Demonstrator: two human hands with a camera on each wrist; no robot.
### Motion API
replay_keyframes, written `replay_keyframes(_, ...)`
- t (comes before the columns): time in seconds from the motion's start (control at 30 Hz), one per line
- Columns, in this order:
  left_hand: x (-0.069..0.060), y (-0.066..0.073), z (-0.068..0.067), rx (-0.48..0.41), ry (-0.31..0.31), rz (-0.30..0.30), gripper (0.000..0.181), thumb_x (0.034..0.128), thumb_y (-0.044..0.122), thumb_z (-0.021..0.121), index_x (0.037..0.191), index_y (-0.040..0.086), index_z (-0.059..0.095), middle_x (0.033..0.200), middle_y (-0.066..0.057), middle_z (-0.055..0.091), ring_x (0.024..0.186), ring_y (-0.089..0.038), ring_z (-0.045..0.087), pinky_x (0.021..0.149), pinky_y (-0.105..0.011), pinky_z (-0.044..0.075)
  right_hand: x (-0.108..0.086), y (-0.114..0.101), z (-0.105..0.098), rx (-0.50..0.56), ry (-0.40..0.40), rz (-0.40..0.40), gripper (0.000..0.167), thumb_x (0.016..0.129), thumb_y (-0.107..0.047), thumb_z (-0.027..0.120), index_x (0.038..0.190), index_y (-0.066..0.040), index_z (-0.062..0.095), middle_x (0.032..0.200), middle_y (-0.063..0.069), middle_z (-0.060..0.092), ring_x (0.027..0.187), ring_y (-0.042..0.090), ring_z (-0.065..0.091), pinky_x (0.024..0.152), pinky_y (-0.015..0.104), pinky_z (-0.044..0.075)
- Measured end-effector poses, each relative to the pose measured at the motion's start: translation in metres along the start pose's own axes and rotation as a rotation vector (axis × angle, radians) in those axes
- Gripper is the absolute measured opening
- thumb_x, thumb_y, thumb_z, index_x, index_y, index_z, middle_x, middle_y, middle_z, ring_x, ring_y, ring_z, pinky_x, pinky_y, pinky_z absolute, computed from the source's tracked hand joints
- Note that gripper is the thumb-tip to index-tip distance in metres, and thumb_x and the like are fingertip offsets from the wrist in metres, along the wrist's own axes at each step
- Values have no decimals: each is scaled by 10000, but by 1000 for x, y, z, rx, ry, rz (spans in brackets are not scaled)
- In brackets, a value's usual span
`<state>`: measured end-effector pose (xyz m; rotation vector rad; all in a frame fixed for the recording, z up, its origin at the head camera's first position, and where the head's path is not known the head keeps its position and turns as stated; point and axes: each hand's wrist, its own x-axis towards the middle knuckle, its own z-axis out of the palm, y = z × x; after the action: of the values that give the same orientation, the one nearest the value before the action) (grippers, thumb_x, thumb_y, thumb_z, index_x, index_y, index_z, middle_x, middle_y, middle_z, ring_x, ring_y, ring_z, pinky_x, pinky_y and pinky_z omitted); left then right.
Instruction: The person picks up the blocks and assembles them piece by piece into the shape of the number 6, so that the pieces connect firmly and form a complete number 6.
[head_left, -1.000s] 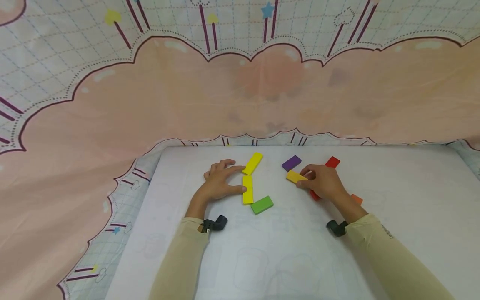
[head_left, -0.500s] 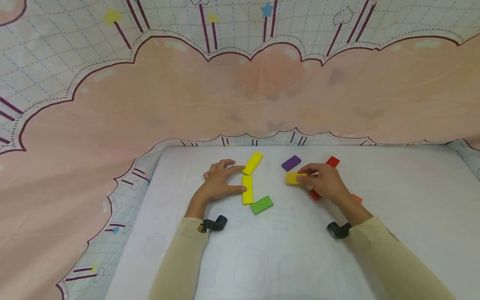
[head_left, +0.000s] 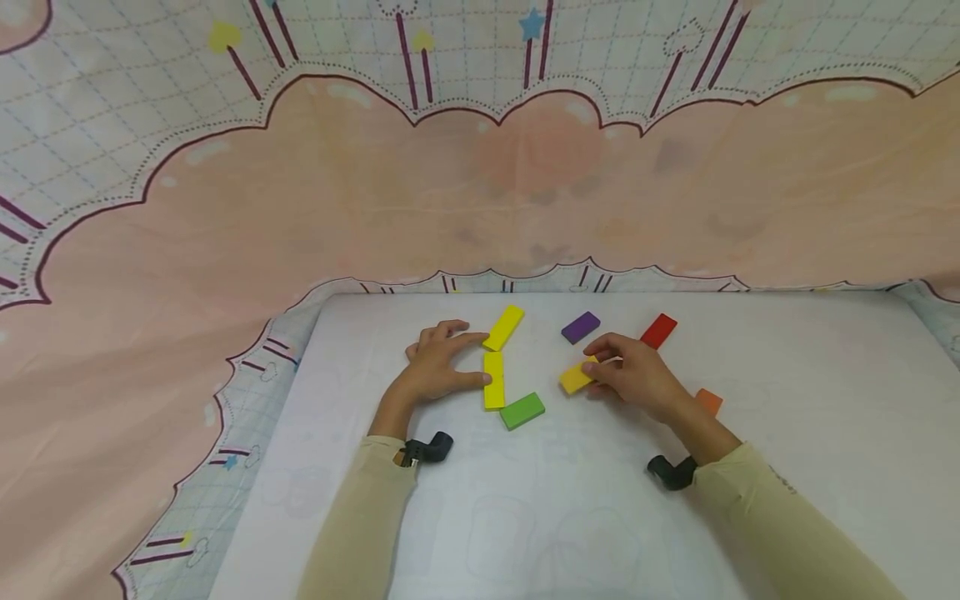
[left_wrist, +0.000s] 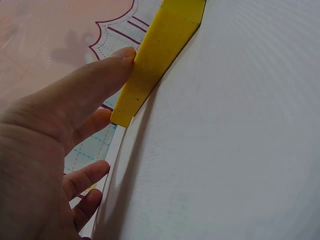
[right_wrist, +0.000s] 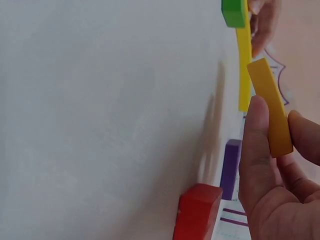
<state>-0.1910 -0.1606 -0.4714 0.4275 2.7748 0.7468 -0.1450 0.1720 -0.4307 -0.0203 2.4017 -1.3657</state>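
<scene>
My right hand (head_left: pixel 637 375) pinches a yellow-orange wooden block (head_left: pixel 576 379) between thumb and fingers, tilted. In the right wrist view this orange-yellow block stands apart from the table surface. My left hand (head_left: pixel 438 367) rests at two bright yellow blocks laid end to end. Its thumb touches the near yellow block (head_left: pixel 493 392), and its index fingertip meets the far yellow block (head_left: pixel 506 325), which slants away to the right. A green block (head_left: pixel 522 411) lies at the near end of this line, its corner close to the yellow one.
A purple block (head_left: pixel 581 327) lies behind the right hand. Beyond its knuckles is a red block (head_left: pixel 660 331), and an orange block (head_left: pixel 708 402) sits partly behind the wrist. All lie on a white table (head_left: pixel 570 517), with a patterned cloth (head_left: pixel 525 192) hanging behind.
My right hand has brought the yellow-orange block left and nearer, away from the purple block, turning it. A red piece once visible under that hand is now hidden. The left hand stays put.
</scene>
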Motion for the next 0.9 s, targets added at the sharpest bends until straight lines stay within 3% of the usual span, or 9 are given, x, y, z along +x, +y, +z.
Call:
replay_keyframes(0.53, -2, 0, -1, -6, 9, 20, 730, 812, 578, 767, 1476, 375, 540, 1621, -22, 355, 1417, -365, 298, 992, -603, 247, -3, 0, 13, -12, -91, 44, 345, 940, -255, 747, 1251, -130, 662, 1193, 108, 640, 955, 195, 695, 813, 273, 592)
replay_keyframes(0.73, -2, 0, -2, -9, 10, 27, 728, 814, 576, 764, 1477, 381, 536, 1622, -18, 353, 1420, -360, 296, 1008, -613, 235, -7, 0, 18, 3, -92, 38, 362, 928, -226, 760, 1267, -134, 672, 1216, 110, 639, 935, 187, 707, 817, 293, 600)
replay_keyframes(0.9, -2, 1, -2, -12, 6, 31, 731, 812, 571, 768, 1478, 376, 537, 1618, -18, 359, 1419, -362, 296, 1009, -608, 236, -8, 1, 22, -44, -52, 41, 327, 918, -243, 772, 1213, -134, 681, 1185, 98, 653, 938, 182, 686, 796, 268, 591)
